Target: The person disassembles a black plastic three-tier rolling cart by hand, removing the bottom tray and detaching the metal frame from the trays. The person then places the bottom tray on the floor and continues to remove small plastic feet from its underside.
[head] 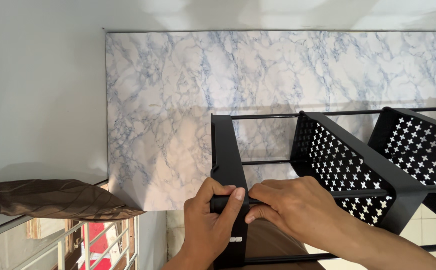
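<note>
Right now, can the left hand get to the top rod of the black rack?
Probably yes. The left hand grips the black end panel low down, and nothing stands between it and the top rod; it would have to let go first.
</note>
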